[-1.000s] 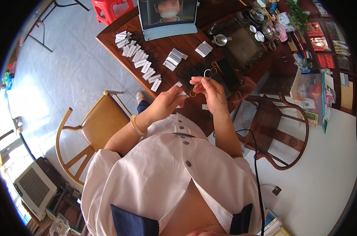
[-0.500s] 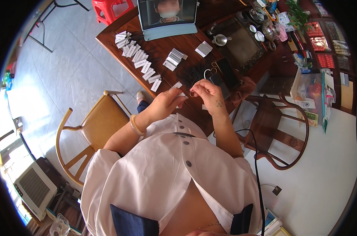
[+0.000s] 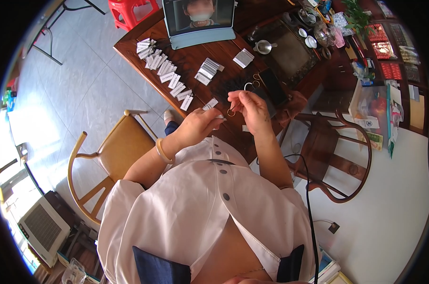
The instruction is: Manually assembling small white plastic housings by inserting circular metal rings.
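Note:
My left hand (image 3: 200,127) is closed, thumb against fingers, on a small white tag (image 3: 219,117) whose edge shows at the fingertips. To its right and a little higher, my right hand (image 3: 253,112) has thumb and forefinger pinched together; whatever lies between them is too small to make out. A ring (image 3: 231,112) shows at a lower finger of that hand. Just beyond the left hand a loose printed tag (image 3: 210,104) lies on the table. Dark thin cords (image 3: 228,86) lie in a tangle past my fingers.
Overlapping tags (image 3: 167,71) run along the wooden table's left edge. Two stacks of tags (image 3: 207,72) (image 3: 243,58) lie mid-table. A tablet (image 3: 199,19) stands behind; a black phone (image 3: 272,86), scissors (image 3: 249,86) and tea tray (image 3: 290,49) are right. Chairs (image 3: 124,146) (image 3: 318,146) flank me.
My right hand has moved up and slightly away from the left, and its pinched fingertips now point upward. The left hand stays nearly in place with the tag.

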`<action>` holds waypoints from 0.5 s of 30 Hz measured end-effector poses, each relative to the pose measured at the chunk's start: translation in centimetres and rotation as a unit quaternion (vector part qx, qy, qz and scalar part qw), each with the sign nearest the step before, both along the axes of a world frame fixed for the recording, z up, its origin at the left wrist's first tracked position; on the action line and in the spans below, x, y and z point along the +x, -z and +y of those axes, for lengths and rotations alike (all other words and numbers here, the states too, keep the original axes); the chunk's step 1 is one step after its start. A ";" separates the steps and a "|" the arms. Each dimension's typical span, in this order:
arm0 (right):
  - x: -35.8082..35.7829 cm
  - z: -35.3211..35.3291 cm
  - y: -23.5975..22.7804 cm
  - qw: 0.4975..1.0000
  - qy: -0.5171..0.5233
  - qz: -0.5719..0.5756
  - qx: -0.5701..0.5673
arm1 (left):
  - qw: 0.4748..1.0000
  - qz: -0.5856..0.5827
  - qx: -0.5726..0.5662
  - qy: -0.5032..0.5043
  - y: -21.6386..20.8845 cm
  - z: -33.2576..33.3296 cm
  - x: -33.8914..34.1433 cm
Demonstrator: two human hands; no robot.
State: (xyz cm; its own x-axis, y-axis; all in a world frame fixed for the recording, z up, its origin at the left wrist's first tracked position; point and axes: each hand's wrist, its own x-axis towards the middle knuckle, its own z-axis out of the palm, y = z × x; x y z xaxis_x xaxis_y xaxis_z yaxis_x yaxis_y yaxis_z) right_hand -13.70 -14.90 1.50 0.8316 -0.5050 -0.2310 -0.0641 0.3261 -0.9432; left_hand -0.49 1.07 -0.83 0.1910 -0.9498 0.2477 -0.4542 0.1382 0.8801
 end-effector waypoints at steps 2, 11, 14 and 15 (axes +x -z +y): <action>0.3 0.0 -0.4 0.995 0.074 -0.038 -0.046 | 0.993 0.086 0.072 -0.022 0.5 0.1 -0.2; -0.1 0.7 0.8 0.998 -0.036 0.025 0.033 | 0.968 0.203 0.146 0.000 -0.1 0.1 0.2; -0.5 2.0 1.4 0.997 -0.077 0.025 0.003 | 0.966 0.215 0.145 0.003 0.0 0.1 0.2; -0.4 2.2 1.5 0.997 -0.080 0.020 -0.009 | 0.966 0.214 0.145 0.003 0.1 0.2 0.1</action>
